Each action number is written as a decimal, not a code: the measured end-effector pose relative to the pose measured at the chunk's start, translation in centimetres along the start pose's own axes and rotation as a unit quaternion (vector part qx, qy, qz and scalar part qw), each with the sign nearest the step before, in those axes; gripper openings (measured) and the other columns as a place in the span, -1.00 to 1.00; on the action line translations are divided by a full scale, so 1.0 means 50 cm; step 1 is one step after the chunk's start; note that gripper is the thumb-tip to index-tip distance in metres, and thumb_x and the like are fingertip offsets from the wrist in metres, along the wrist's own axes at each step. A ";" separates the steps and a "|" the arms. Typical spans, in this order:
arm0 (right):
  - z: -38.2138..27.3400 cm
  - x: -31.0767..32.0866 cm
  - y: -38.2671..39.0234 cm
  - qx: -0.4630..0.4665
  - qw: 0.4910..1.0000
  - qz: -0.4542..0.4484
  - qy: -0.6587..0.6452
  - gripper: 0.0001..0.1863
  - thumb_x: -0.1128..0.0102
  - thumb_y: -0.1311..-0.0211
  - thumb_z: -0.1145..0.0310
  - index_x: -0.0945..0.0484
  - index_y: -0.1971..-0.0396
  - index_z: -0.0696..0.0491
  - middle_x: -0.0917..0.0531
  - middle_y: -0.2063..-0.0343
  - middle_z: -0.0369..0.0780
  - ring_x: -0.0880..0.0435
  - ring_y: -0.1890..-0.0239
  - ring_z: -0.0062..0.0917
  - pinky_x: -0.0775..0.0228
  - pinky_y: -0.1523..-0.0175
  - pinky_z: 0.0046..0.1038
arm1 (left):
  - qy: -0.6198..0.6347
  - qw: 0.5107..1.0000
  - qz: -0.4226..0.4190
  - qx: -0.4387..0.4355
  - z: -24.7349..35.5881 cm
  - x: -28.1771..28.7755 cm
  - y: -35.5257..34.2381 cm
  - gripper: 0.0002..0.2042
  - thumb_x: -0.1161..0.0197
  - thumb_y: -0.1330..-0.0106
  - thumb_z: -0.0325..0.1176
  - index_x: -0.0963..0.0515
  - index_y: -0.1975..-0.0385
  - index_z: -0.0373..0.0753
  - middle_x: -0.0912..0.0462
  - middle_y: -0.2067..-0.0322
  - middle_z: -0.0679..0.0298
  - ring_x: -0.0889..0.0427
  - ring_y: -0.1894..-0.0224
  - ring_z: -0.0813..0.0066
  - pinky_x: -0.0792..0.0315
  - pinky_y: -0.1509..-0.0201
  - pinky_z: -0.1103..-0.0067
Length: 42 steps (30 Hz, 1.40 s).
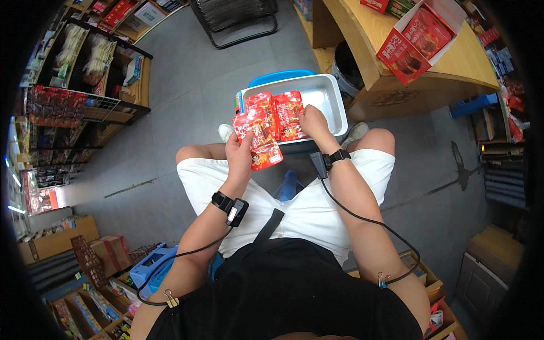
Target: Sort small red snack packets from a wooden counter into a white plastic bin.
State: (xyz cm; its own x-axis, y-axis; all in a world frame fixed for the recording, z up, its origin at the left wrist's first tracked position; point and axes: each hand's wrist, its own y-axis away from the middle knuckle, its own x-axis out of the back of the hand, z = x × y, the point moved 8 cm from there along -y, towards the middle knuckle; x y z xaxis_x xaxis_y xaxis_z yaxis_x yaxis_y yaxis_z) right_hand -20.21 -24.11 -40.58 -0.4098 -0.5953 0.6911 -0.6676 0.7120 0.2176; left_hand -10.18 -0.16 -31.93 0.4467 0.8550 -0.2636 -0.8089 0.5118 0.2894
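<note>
My left hand [238,150] is closed on a red snack packet [262,143], thumb on top, held at the near left of a pale rectangular tub [341,110]. Closed fingers of my right hand [315,122] grip the right edge of a second red snack packet [289,107], over the tub. Another red packet [260,101] lies behind, partly covered by the one in my left hand. What sits under these packets is mostly hidden. A blue rim [280,75] shows past the tub's far side.
An open carton of red packets [435,35] stands on the wooden desk [464,68] at the far right. A dark bucket [347,68] is beside the tub. Goods shelves [85,73] line the left, and a folding chair [235,22] stands ahead. Cables run along both my forearms.
</note>
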 end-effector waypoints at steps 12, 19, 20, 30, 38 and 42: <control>0.030 0.005 -0.003 -0.047 0.998 -0.039 0.025 -0.71 -0.08 -0.23 0.38 -0.65 0.17 0.24 -0.70 0.12 0.16 -0.69 -0.01 0.04 -0.51 -0.11 -0.03 | -0.009 1.000 0.004 -0.009 0.002 0.010 0.002 -0.77 -0.17 -0.51 -0.46 -0.48 -0.08 -0.38 -0.73 0.06 0.14 -0.76 0.12 0.50 -0.65 0.03 0.55; 0.026 0.007 0.003 -0.028 0.999 -0.017 0.029 -0.67 -0.21 -0.30 0.25 -0.60 0.14 0.23 -0.72 0.16 0.11 -0.70 0.03 0.02 -0.53 -0.09 -0.04 | -0.009 1.000 0.001 -0.002 0.003 0.000 0.004 -0.77 -0.15 -0.50 -0.49 -0.47 -0.09 -0.38 -0.72 0.06 0.16 -0.75 0.13 0.53 -0.63 0.04 0.55; 0.016 0.011 0.005 -0.022 0.999 -0.015 0.026 -0.65 -0.23 -0.30 0.22 -0.59 0.13 0.22 -0.72 0.17 0.10 -0.71 0.03 0.01 -0.54 -0.08 -0.04 | -0.005 1.000 0.000 -0.002 0.002 0.001 0.004 -0.77 -0.17 -0.50 -0.48 -0.47 -0.08 -0.39 -0.72 0.06 0.15 -0.75 0.13 0.53 -0.64 0.04 0.55; -0.077 0.081 0.043 0.058 0.963 0.054 -0.259 -0.68 -0.31 -0.32 0.18 -0.61 0.37 0.19 -0.65 0.56 -0.17 -0.66 0.48 -0.32 -0.48 0.32 -0.32 | -0.035 0.999 -0.026 -0.003 0.011 -0.015 0.000 -0.79 -0.22 -0.51 -0.44 -0.50 0.00 -0.44 -0.74 0.14 0.12 -0.75 0.19 0.56 -0.65 0.13 0.58; -0.151 -0.011 0.130 0.014 0.842 -0.218 -0.494 -0.84 -0.25 -0.44 0.31 -0.57 0.34 0.04 -0.58 0.46 -0.42 -0.55 0.44 -0.78 -0.48 0.28 -0.67 | -0.031 0.999 -0.018 0.003 0.008 -0.020 -0.009 -0.87 -0.24 -0.51 -0.41 -0.52 0.16 -0.36 -0.75 0.25 0.20 -0.72 0.28 0.64 -0.61 0.20 0.64; -0.162 -0.019 0.137 0.051 0.828 -0.237 -0.506 -0.90 -0.31 -0.39 0.41 -0.57 0.31 0.08 -0.65 0.37 -0.38 -0.66 0.30 -0.73 -0.58 0.18 -0.60 | -0.021 1.000 0.003 0.003 0.011 -0.021 -0.017 -0.87 -0.27 -0.49 -0.39 -0.53 0.20 -0.32 -0.75 0.29 0.23 -0.69 0.33 0.67 -0.59 0.21 0.66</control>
State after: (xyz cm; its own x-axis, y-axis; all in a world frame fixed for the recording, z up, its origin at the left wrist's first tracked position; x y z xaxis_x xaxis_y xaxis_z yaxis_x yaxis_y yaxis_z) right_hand -19.38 -15.64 -34.19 -0.3627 -0.8431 -0.3971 -0.9305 0.3045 0.2034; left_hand -9.75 -1.45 -31.41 0.4569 0.8610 -0.2236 -0.8096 0.5066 0.2964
